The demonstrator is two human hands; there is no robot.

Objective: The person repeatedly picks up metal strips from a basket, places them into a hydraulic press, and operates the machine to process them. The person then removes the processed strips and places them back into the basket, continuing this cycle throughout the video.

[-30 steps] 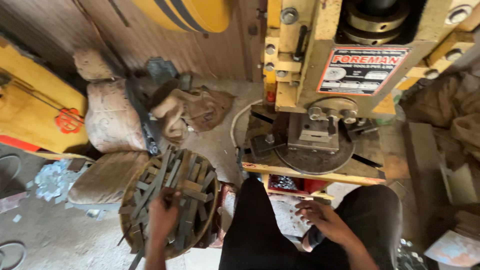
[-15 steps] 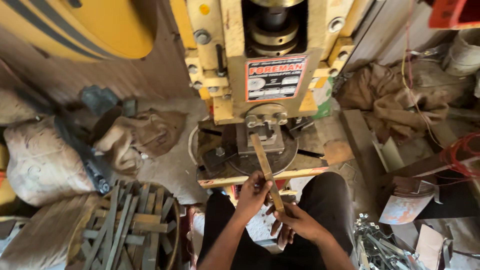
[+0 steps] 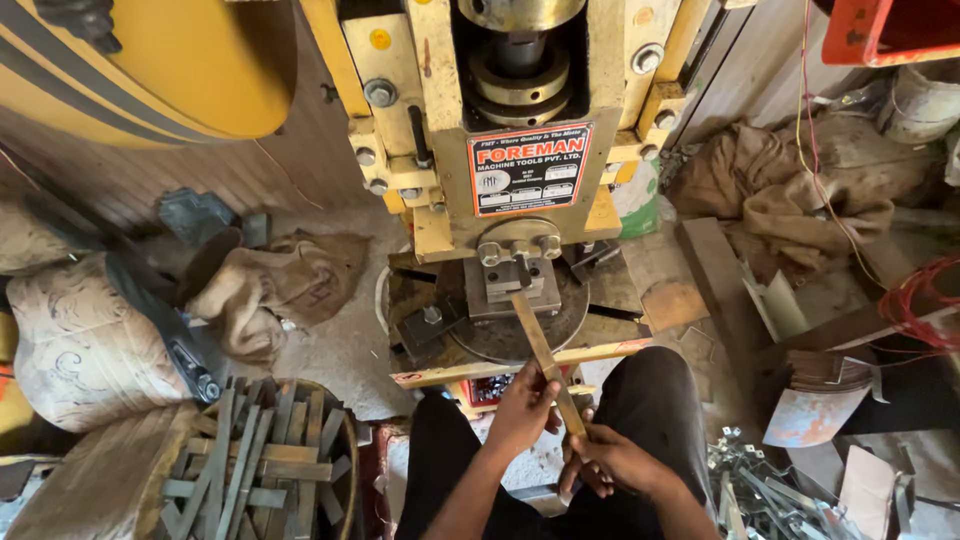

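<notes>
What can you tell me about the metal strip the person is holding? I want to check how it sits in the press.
The metal strip is a long, flat, narrow bar, dull brownish-grey like raw or lightly rusted steel. It lies slanted, its far end under the tooling block on the round press bed, its near end towards the person. The left hand grips it from the side at mid-length; the right hand holds the near end. It crosses over a pale bar along the bed's front edge. Whether its far tip touches the die cannot be told.
</notes>
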